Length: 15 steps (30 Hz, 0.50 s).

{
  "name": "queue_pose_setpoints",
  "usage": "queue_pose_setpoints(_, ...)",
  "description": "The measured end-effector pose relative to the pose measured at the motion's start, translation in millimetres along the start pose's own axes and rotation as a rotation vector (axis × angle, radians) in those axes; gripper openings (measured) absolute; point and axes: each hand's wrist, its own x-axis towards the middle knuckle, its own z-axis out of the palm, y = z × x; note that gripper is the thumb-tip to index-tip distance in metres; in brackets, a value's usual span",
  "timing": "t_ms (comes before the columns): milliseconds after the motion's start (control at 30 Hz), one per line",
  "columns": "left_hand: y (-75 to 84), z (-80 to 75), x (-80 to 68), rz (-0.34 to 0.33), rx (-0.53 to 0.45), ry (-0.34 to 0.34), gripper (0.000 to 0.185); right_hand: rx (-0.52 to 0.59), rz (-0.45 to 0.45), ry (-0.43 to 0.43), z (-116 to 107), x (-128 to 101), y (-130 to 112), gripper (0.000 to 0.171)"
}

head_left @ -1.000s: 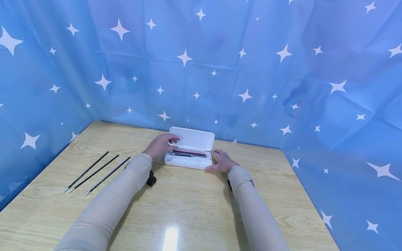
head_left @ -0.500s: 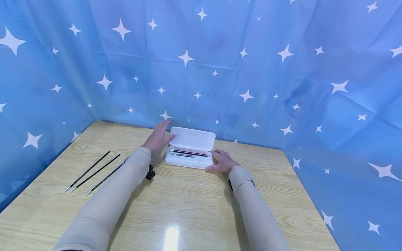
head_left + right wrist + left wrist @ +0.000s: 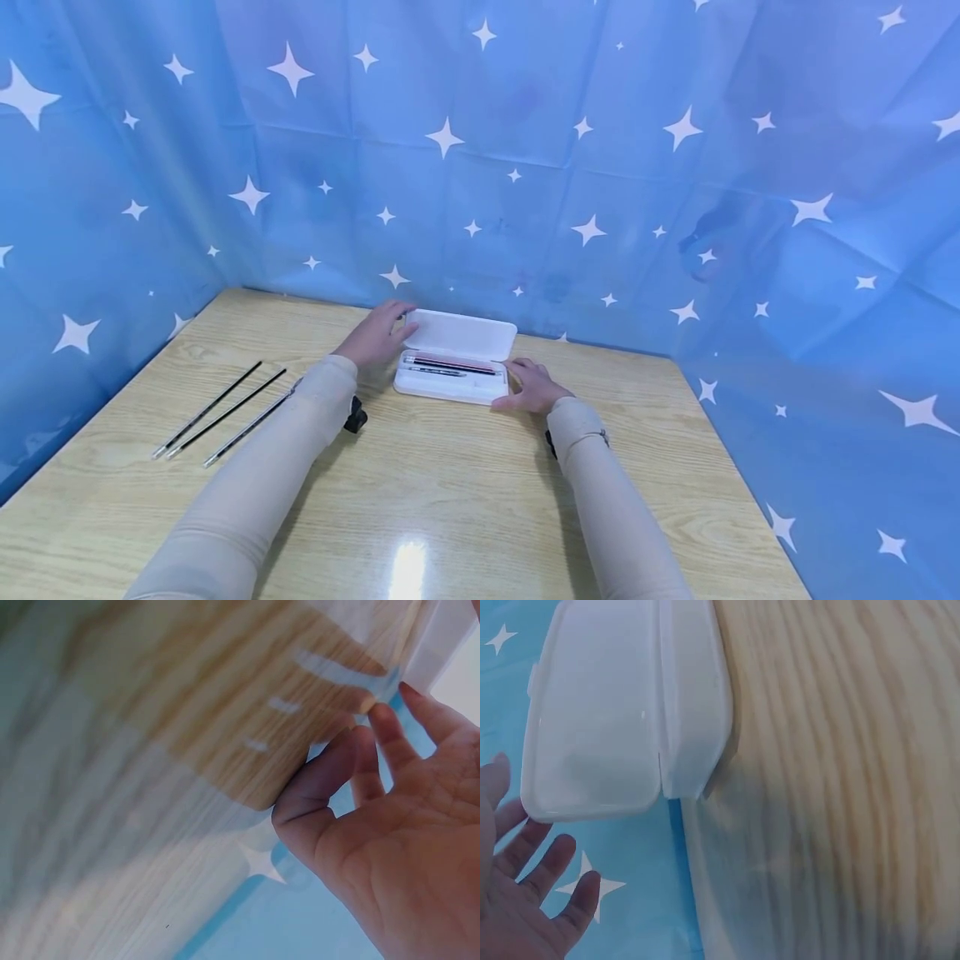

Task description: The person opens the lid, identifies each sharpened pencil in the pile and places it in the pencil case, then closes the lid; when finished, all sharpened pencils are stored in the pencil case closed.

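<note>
Two hands frame the white pencil case [image 3: 453,362] at frame centre: the left hand [image 3: 372,336], fingers now spread, has dropped onto the lowering lid [image 3: 461,335], while the right hand [image 3: 531,386] steadies the base, fingers relaxed.

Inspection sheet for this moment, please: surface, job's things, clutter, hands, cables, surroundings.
Surface: wooden table, light glare near the front edge.
Job's things: white pencil case lying open with its lid tilted up; pencils lie inside.
Clutter: three thin black rods lie side by side at the left.
Hands: left hand with straight fingers at the lid's left end; right hand flat on the table against the case's right end.
Cables: nothing seen.
Surroundings: blue cloth with white stars behind and on both sides.
</note>
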Motion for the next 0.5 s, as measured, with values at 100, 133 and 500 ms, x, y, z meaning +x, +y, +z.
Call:
queue_pose_setpoints(100, 1.9, -3.6, -2.3, 0.003, -0.027, 0.015, 0.041, -0.004, 0.011, -0.002, 0.0, 0.5, -0.5, 0.101)
queue_pose_setpoints(133, 2.2, -4.2, -2.5, 0.006, -0.035, 0.021, 0.038, -0.007, 0.018, -0.005, 0.0, 0.8, -0.5, 0.101)
queue_pose_setpoints(500, 6.5, -5.4, -5.6, 0.008, -0.067, 0.067, 0.023, 0.009, 0.029, -0.034, -1.6, 3.4, 2.6, 0.101)
